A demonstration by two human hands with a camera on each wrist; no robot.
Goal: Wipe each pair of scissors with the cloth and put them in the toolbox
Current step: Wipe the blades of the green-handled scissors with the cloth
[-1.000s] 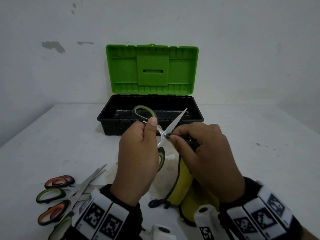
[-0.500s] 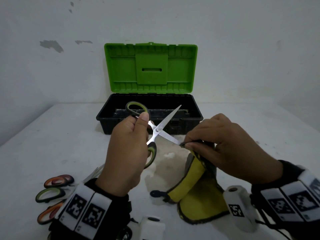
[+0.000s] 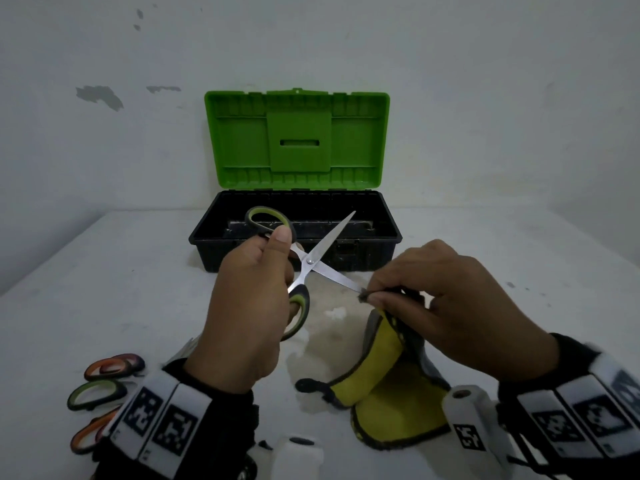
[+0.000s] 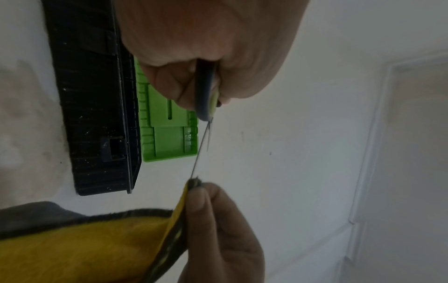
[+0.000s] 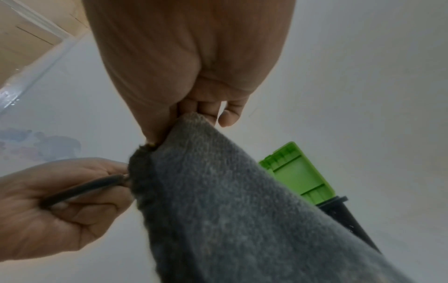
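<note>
White tabletop and a scuffed white wall framed your work, with the toolbox [image 3: 294, 233] standing open just beyond your hands, its green lid [image 3: 298, 140] upright against the wall and nothing clearly visible in its black tray.

Your left hand [image 3: 242, 306] gripped the green-handled scissors [image 3: 308, 263] by the loops, blades spread into a cross in front of the toolbox. Your right hand [image 3: 446, 306] pinched a fold of the cloth [image 3: 381, 348] between thumb and fingertips, right at the tip of the lower blade — the rest of the cloth, yellow on one face and grey on the other, hung down to the table beneath that hand.

A second before, your right hand had been pinching close to the pivot with the blades nearly shut; half a second before, the pinch sat partway down the blade. By this moment it had slid out to the very point, and your hands had drawn apart. That read as one full stroke along the lower blade, about finished. The upper blade pointed free toward the toolbox with no cloth on it, so I judged it probably needed its own pass before this pair could go in.

Below and outside your left wrist, the other scissors [image 3: 97, 393] — orange and green handles — lay waiting on the table, so most of the job remained.
</note>
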